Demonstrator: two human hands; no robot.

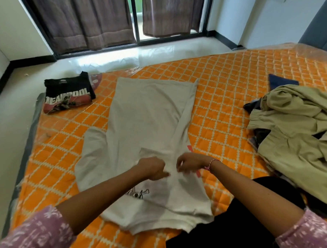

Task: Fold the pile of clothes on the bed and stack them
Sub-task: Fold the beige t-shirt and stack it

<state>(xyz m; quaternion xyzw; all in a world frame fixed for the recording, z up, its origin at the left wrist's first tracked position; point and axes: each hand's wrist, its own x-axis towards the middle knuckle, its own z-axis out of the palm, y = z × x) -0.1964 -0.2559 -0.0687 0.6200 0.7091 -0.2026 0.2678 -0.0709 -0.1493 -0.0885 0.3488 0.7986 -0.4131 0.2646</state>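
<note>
Here, spread flat mid-bed, a light grey T-shirt (145, 113), long axis running away from the wearer of the camera, right side already folded inward in a long diagonal edge, a sleeve sticking out at the left, a small skull-and-bones print showing near the lower part. Pinching the cloth close together near the shirt's middle, the left hand (153, 167) and the right hand (190, 162), fingers curled on the fabric, nearly touching each other; a red-and-white thread bracelet (212, 164) round the right wrist, pink patterned sleeves (33, 238) at both forearms. Underneath, an orange mattress (232, 88) with a white lattice pattern, wrapped in clear plastic. Far left, near the mattress corner, a folded black T-shirt (69, 94) with a red-and-white print, well apart from the grey one. At right, an unfolded heap of clothes (296, 130), khaki pieces on top, darker bits beneath, a navy piece behind. Beyond the bed, pale floor, then brown curtains (103, 20) over a dark-framed window.
</note>
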